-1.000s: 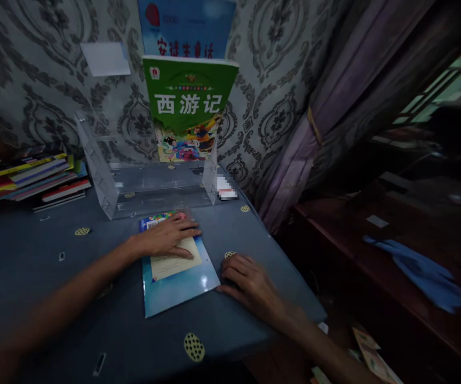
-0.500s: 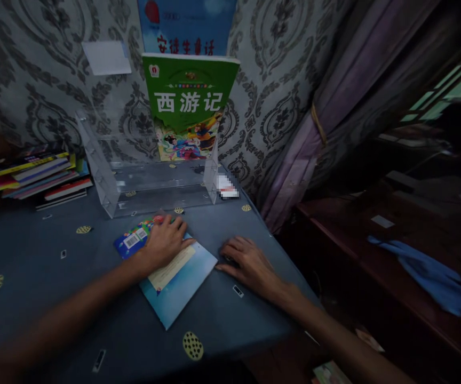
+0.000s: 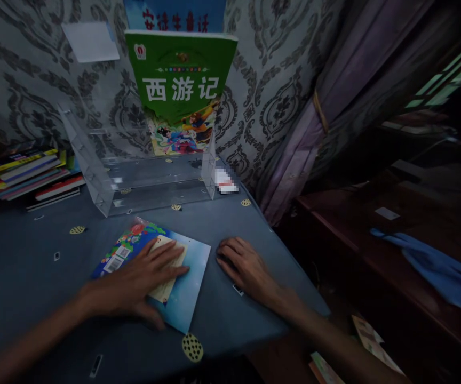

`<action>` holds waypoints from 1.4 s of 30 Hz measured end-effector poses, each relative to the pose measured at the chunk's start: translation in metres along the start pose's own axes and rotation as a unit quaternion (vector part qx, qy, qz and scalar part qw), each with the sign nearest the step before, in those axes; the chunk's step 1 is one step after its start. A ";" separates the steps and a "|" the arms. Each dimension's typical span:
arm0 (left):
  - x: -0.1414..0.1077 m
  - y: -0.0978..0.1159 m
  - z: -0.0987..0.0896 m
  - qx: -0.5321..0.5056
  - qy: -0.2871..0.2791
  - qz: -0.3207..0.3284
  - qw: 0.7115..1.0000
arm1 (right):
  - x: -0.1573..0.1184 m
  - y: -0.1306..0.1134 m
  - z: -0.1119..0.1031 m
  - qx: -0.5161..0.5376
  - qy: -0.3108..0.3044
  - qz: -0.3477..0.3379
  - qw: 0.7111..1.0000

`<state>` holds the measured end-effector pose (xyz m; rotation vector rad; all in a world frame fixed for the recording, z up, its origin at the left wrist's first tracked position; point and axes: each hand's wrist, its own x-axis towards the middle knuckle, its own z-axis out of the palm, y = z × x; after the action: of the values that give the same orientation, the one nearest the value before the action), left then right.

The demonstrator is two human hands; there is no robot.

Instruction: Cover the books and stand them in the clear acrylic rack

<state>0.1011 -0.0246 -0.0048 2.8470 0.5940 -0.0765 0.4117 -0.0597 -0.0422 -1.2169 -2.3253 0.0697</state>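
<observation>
A blue paperback book [image 3: 194,269] lies at an angle on the tablecloth, with a barcode and a cream text panel on its upturned cover. My left hand [image 3: 142,277] rests across this cover, fingers spread, hiding part of the panel and the lower left edge. To the right of the book, my right hand [image 3: 246,264] rests on the cloth with fingers loosely bent and nothing visible in it. Behind both hands stands a clear plastic book rack [image 3: 84,154]. A green book [image 3: 182,88] stands upright in it, partly covering a blue book [image 3: 214,16] behind.
A stack of books [image 3: 34,176] sits at the table's left. A small white-and-red item [image 3: 225,182], partly blurred, lies beside the rack. Past the table's right edge are a purple curtain [image 3: 290,154], a dark red cabinet [image 3: 334,229] with a blue cloth [image 3: 434,266], and books low down.
The book has turned clockwise on the table. My left hand has moved toward me and left, its fingers now spread over the cover. My right hand is now apart from the book's corner.
</observation>
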 end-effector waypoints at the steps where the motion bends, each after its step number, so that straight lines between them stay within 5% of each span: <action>1: -0.005 0.004 0.001 -0.009 -0.006 0.010 1.000 | 0.000 -0.001 0.000 0.002 -0.001 -0.002 1.000; 5: -0.004 0.014 0.009 0.003 0.018 -0.008 1.000 | 0.001 -0.001 -0.001 0.006 0.002 -0.008 1.000; 10: 0.024 0.012 0.024 0.048 0.071 -0.105 0.991 | 0.001 -0.002 -0.001 0.010 0.004 -0.007 1.000; 14: 0.047 0.010 0.022 0.058 0.062 -0.152 0.985 | 0.000 -0.002 -0.002 0.013 0.000 0.003 1.000; 29: 0.112 -0.031 0.002 0.066 0.077 -0.089 0.991 | 0.030 0.003 0.004 0.100 0.014 -0.014 0.995; 42: 0.111 -0.038 0.009 0.022 0.118 -0.068 0.990 | 0.020 0.003 0.015 0.074 -0.023 -0.031 0.996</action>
<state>0.1880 0.0499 -0.0328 2.8756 0.8425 0.2305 0.3974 -0.0396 -0.0471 -1.0806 -2.3495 0.2481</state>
